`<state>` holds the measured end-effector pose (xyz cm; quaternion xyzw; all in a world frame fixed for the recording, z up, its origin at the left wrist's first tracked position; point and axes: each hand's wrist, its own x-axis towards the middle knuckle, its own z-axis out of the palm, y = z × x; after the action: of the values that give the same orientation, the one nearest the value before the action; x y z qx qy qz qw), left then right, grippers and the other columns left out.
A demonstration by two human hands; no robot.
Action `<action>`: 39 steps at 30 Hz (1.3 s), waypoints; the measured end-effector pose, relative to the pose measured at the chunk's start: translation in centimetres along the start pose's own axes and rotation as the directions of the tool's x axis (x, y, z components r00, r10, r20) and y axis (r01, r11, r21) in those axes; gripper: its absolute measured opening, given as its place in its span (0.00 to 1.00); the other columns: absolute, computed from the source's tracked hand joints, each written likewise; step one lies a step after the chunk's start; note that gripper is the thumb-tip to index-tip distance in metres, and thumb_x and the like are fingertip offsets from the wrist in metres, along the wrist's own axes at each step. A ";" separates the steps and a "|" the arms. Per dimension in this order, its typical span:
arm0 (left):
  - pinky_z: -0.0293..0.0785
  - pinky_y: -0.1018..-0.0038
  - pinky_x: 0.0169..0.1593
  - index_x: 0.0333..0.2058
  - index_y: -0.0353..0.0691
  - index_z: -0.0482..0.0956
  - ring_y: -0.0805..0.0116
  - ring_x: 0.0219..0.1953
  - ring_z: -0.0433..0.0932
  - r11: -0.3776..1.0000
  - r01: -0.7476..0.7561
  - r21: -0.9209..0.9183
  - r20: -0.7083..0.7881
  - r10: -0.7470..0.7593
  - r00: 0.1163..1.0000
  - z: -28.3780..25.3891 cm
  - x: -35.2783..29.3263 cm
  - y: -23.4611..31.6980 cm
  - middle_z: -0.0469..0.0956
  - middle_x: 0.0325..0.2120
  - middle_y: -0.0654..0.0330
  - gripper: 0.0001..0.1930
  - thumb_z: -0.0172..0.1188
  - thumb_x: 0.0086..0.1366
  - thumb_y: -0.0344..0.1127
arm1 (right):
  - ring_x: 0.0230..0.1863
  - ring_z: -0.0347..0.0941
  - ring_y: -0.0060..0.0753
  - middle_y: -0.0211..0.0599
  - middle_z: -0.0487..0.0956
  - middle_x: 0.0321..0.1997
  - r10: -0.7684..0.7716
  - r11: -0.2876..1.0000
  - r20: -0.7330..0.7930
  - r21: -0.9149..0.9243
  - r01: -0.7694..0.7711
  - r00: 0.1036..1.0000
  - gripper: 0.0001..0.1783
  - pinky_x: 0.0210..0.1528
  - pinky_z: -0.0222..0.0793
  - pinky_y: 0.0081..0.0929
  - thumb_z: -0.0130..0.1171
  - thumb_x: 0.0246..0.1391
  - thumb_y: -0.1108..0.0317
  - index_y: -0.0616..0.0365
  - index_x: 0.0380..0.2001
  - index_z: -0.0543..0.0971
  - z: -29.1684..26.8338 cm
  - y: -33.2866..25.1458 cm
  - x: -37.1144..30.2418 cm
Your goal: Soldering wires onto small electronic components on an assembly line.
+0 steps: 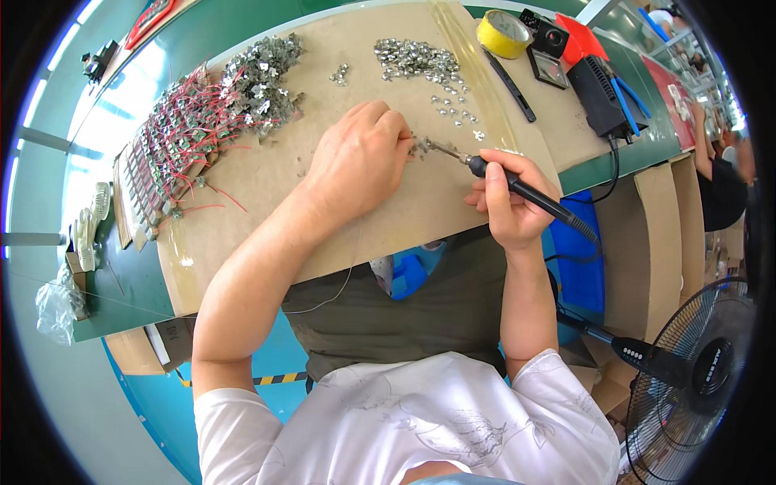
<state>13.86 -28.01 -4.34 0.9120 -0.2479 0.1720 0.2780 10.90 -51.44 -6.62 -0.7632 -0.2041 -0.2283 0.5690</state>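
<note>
My right hand grips the black handle of a soldering iron, with its metal tip pointing left toward my left fingertips. My left hand is closed over the brown work sheet, back of the hand up. Its fingertips meet by a small metal piece at the iron's tip; what they pinch is mostly hidden. A thin wire trails below my left forearm, past the table edge. Beyond my hands lies a pile of small silvery metal parts, with a smaller cluster to its left.
At left lies a heap of metal pieces with red wires. Yellow tape, a black pen-like tool and a black soldering station occupy the far right. A fan and a cardboard box stand right. Another person is beyond.
</note>
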 end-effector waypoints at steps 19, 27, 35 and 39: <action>0.80 0.61 0.44 0.36 0.35 0.84 0.51 0.37 0.82 0.998 0.038 -0.046 0.080 -0.034 0.996 -1.1 -0.5 0.1 0.81 0.36 0.52 0.03 0.66 0.62 0.26 | 0.18 0.75 0.16 0.38 0.83 0.25 0.018 0.997 -0.015 0.076 -0.017 1.000 0.08 0.22 0.77 0.18 0.60 0.66 0.77 0.70 0.45 0.84 0.1 0.2 0.1; 0.80 0.61 0.42 0.39 0.35 0.84 0.49 0.36 0.83 0.972 0.170 -0.163 0.036 -0.166 0.985 -0.4 -0.3 -0.3 0.82 0.35 0.51 0.04 0.67 0.66 0.27 | 0.21 0.80 0.19 0.38 0.85 0.28 -0.029 1.000 0.029 -0.009 0.030 0.999 0.07 0.23 0.77 0.17 0.63 0.63 0.79 0.69 0.42 0.85 0.0 0.4 0.3; 0.81 0.56 0.46 0.40 0.38 0.85 0.46 0.41 0.83 0.992 0.126 -0.025 0.099 -0.123 0.987 -0.5 -0.4 -0.1 0.82 0.40 0.51 0.06 0.63 0.70 0.33 | 0.23 0.76 0.15 0.31 0.84 0.25 -0.013 1.000 -0.003 0.002 0.013 1.000 0.06 0.25 0.69 0.16 0.67 0.59 0.78 0.65 0.40 0.86 0.6 0.0 0.5; 0.81 0.56 0.46 0.40 0.38 0.85 0.46 0.41 0.83 0.994 0.112 0.000 0.106 -0.111 0.988 -0.5 -0.4 0.1 0.81 0.40 0.51 0.06 0.63 0.70 0.33 | 0.23 0.76 0.15 0.31 0.84 0.25 -0.006 1.000 0.007 -0.003 0.006 1.000 0.06 0.25 0.69 0.16 0.67 0.59 0.78 0.65 0.40 0.86 0.5 -0.1 0.6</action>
<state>13.42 -27.68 -4.06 0.9314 -0.2113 0.1069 0.2763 11.37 -50.86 -6.33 -0.7643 -0.2079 -0.2275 0.5664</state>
